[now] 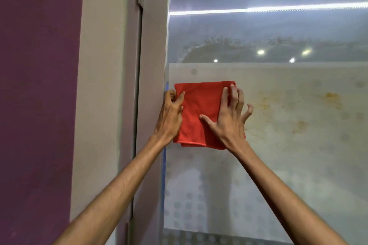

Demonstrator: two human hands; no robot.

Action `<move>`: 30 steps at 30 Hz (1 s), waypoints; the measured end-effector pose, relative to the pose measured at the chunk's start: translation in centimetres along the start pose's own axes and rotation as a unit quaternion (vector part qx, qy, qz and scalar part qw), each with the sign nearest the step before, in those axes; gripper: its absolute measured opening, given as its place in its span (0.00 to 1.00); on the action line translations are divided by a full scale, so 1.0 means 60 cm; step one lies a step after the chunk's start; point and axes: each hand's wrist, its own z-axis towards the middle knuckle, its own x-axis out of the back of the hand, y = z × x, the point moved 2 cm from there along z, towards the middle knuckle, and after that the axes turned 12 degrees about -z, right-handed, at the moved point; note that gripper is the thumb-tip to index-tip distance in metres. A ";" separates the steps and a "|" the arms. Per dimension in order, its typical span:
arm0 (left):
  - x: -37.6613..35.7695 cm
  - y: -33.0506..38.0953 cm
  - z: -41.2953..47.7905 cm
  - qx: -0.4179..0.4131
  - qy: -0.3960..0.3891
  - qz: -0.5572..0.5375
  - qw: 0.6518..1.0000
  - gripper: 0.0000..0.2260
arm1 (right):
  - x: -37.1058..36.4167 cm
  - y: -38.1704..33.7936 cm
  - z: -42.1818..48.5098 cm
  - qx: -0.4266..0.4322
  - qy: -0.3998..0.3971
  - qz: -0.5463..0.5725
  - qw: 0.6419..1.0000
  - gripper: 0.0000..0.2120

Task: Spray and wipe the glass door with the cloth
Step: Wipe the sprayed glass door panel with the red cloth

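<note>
Forearms are stretched up to the glass door [278,165], where the folded red cloth [199,109] is held flat on the pane, just beside the door frame [153,45]. Its left edge is pinched in the grip of the left hand [171,113]; the right hand [229,117] is spread wide and pressed on it, nothing clasped. Pressure should probably be kept even, with overlapping strokes taken rightward over the yellowish stains [330,97].

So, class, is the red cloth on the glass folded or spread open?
Folded: the red cloth is a compact rectangle, with doubled layers showing along its bottom edge.
</note>
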 end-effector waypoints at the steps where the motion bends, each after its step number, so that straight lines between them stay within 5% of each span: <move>1: -0.003 -0.010 -0.002 -0.001 0.004 0.012 1.000 0.23 | -0.012 0.001 -0.001 0.001 -0.002 -0.002 1.000 0.53; 7: -0.011 -0.056 -0.007 -0.049 0.058 0.125 0.989 0.21 | -0.027 -0.013 -0.019 -0.013 0.084 -0.071 0.994 0.44; 12: -0.014 -0.083 -0.007 -0.070 0.045 0.145 0.986 0.21 | -0.051 -0.062 -0.037 0.056 0.127 -0.021 0.990 0.29; 18: -0.013 -0.110 -0.013 -0.052 0.035 0.091 0.994 0.25 | -0.069 -0.071 -0.027 0.066 0.085 -0.076 0.991 0.42; 25: 0.006 -0.144 -0.013 -0.044 0.098 0.092 0.990 0.25 | -0.060 -0.091 0.078 -0.013 0.119 -0.069 0.990 0.28; 30: -0.002 -0.160 -0.015 -0.062 0.116 0.144 0.981 0.23 | -0.067 -0.102 0.078 0.026 0.132 -0.082 0.988 0.27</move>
